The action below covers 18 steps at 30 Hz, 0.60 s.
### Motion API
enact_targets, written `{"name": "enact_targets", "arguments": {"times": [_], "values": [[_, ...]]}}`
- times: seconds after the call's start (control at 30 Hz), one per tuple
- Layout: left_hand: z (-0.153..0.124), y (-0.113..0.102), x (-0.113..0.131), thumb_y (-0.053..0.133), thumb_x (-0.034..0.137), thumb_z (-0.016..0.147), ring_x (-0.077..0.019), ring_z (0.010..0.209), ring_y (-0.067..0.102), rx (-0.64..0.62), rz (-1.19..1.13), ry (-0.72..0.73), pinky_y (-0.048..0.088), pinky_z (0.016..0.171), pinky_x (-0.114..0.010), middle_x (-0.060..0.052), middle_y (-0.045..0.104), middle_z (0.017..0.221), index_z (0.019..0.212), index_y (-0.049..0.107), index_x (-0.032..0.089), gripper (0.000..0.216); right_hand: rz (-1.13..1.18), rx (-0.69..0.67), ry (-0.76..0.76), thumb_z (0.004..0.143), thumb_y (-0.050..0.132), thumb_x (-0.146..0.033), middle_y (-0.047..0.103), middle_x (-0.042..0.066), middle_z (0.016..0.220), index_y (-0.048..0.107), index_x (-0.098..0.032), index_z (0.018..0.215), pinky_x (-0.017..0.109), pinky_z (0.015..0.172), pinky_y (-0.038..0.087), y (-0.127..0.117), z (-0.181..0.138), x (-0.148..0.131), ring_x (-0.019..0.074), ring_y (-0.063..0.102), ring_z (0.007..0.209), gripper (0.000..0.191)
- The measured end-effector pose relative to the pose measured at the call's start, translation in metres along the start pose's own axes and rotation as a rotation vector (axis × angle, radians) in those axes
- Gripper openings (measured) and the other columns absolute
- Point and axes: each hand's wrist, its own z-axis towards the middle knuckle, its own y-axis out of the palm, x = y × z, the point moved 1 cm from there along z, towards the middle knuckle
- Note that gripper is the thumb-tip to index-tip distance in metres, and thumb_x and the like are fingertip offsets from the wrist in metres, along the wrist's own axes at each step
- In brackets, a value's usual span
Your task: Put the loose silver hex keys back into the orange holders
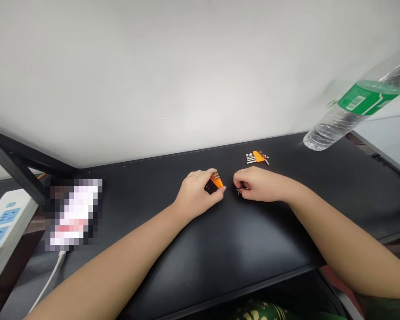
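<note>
My left hand (200, 191) is closed around an orange hex key holder (217, 180), pinched between thumb and fingers, with several metal key ends showing at its top. Just to the right, my right hand (258, 184) is curled in a pinch. A small metal hex key end (238, 191) pokes out beneath its fingers; most of it is hidden in the hand. The two hands are a short gap apart, low over the black table. Beyond the right hand lies a second orange hex key set (258, 157), its keys lying side by side in the holder.
A water bottle (353, 106) with a green label stands at the back right of the black table (253, 240). At the left lies a blurred-out phone (75, 213) on a white cable (50, 280). Beside it is a white power strip (3, 222). A pale wall (186, 80) rises behind.
</note>
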Motion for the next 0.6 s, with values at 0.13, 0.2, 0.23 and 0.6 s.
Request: {"name": "enact_targets", "arguments": {"times": [0.13,0.2,0.23,0.6], "values": [[0.001,0.000,0.000,0.077,0.035,0.081,-0.0212,0.084,0.073,-0.012,-0.001,-0.011,0.059,0.088,-0.038,-0.004,0.077,0.094,0.117,0.067,0.018,0.041,0.068,0.031,-0.017,0.078,0.058,-0.007,0.059,-0.003,0.074,0.058,-0.021,0.088,0.023,0.060,0.036,0.002,0.002,0.004,0.0125,0.050,0.065,0.017],[0.001,0.000,0.000,0.077,0.035,0.081,-0.0217,0.085,0.073,-0.014,0.000,-0.011,0.059,0.087,-0.038,-0.005,0.078,0.095,0.117,0.068,0.018,0.041,0.064,0.025,-0.024,0.079,0.058,-0.006,0.060,-0.003,0.076,0.062,-0.021,0.095,0.024,0.062,0.038,0.005,0.004,0.006,0.0133,0.052,0.067,0.022],[0.001,0.000,0.000,0.077,0.035,0.081,-0.0221,0.085,0.073,-0.012,-0.001,-0.007,0.059,0.087,-0.038,-0.005,0.078,0.096,0.117,0.068,0.017,0.041,0.056,0.026,-0.025,0.079,0.058,-0.006,0.061,-0.002,0.077,0.064,-0.021,0.099,0.024,0.063,0.039,0.006,0.005,0.007,0.0137,0.053,0.069,0.025],[0.001,-0.001,0.001,0.076,0.035,0.081,-0.0214,0.082,0.072,-0.017,-0.012,-0.017,0.058,0.084,-0.037,-0.004,0.077,0.093,0.117,0.067,0.019,0.040,0.008,0.102,0.037,0.092,0.054,-0.013,0.068,0.005,0.094,0.071,-0.019,0.095,0.027,0.074,0.044,0.005,0.010,0.012,0.0176,0.061,0.084,0.018]]}}
